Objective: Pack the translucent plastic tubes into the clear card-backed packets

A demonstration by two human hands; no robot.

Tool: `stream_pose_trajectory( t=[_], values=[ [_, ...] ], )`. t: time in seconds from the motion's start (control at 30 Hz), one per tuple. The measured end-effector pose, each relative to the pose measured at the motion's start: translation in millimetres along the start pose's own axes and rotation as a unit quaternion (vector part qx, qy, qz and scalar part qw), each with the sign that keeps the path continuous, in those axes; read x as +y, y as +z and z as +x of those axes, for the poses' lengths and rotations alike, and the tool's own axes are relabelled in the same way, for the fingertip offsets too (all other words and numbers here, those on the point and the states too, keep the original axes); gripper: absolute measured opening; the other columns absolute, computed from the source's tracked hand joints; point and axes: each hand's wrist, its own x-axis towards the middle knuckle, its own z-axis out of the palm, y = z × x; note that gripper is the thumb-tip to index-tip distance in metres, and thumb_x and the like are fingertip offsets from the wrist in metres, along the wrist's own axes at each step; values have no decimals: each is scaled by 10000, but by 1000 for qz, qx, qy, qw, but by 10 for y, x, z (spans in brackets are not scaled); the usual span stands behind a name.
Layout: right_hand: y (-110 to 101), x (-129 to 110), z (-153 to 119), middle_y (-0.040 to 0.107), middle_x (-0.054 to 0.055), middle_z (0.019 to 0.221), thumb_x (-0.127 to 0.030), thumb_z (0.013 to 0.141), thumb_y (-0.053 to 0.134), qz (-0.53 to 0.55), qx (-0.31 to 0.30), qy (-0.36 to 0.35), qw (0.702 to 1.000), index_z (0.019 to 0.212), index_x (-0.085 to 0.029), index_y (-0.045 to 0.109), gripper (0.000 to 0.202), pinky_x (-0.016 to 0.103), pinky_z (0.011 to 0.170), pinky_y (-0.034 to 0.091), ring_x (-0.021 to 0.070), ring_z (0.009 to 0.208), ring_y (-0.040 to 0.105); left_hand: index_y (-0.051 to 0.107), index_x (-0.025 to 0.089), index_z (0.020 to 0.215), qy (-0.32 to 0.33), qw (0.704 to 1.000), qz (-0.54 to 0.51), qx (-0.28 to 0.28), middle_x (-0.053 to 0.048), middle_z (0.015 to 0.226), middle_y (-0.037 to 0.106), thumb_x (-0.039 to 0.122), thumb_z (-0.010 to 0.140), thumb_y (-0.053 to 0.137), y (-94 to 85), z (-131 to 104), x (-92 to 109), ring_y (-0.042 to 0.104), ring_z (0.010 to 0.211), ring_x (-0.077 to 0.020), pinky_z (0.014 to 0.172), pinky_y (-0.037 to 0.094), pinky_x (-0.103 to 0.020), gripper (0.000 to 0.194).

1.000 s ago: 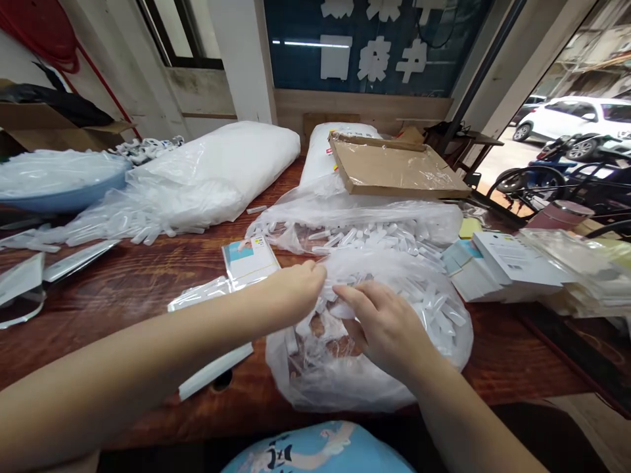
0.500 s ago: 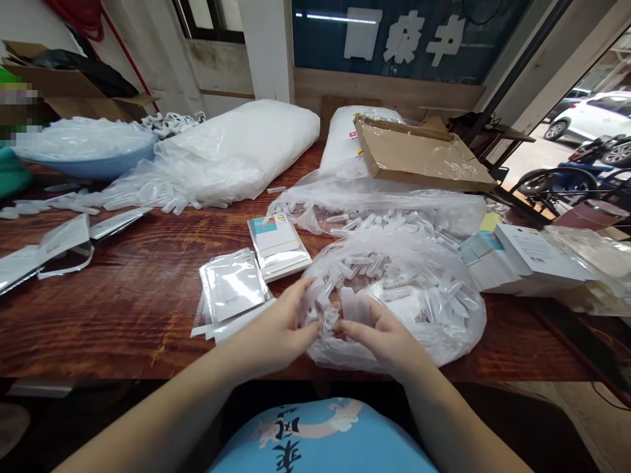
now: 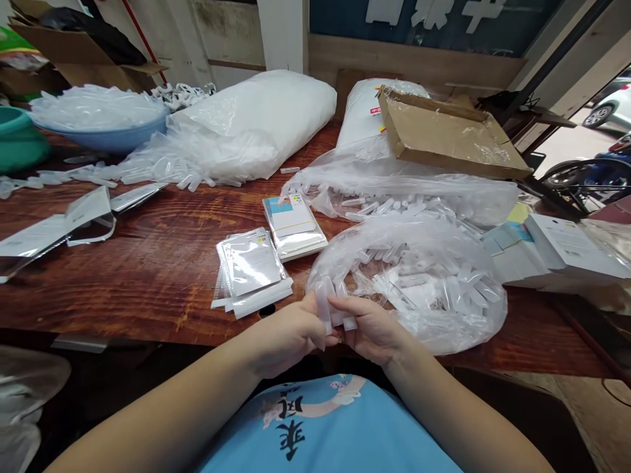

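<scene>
My left hand (image 3: 290, 330) and my right hand (image 3: 371, 328) meet at the table's front edge, each with fingers closed on white translucent plastic pieces (image 3: 324, 303). The pieces stand side by side between the two hands. Just behind and to the right lies an open clear plastic bag (image 3: 456, 335) with many similar pieces inside. Left of the bag are a stack of silvery clear packets (image 3: 249, 261) and a stack of cards with a blue and white front (image 3: 294, 225).
Behind are a large white sack (image 3: 276, 112), a cardboard tray (image 3: 444, 135) and a blue basin (image 3: 116, 135) heaped with pieces. White boxes (image 3: 572, 246) stand at the right. Flat packets (image 3: 73, 220) lie at the left, near a green tub (image 3: 20, 141).
My hands have come closer together and drawn back from the bag towards my body, with plastic pieces between them. The view has tilted down and shifted left.
</scene>
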Motion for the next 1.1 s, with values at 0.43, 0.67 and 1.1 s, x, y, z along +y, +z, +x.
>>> stream_pose_trajectory(
  t=[0.43, 0.67, 1.1],
  values=[
    [125, -55, 53, 664, 50, 811, -257, 748, 602, -16, -78, 33, 996, 928, -112, 605, 231, 213, 591, 484, 134, 704, 631, 579, 245, 1073, -110, 987, 116, -25, -47, 933, 651, 204, 675, 525, -383, -275, 361, 615, 805, -193, 651, 485, -302, 404],
    [87, 7, 140, 669, 71, 864, -206, 757, 536, 110, -184, 148, 965, 1068, -107, 520, 327, 234, 561, 546, 190, 802, 658, 512, 110, 1187, 167, 596, 722, 309, -165, 1219, 511, 432, 771, 443, -1192, -325, 369, 430, 1161, -297, 975, 322, -423, 531],
    [362, 350, 418, 654, 58, 901, -151, 689, 627, 65, -230, 249, 938, 1084, -126, 534, 407, 238, 638, 525, 230, 884, 637, 471, 46, 1225, 122, 464, 829, 286, -194, 1301, 438, 135, 765, 393, -1407, -134, -7, 435, 1170, -299, 931, 383, -406, 475]
  ],
)
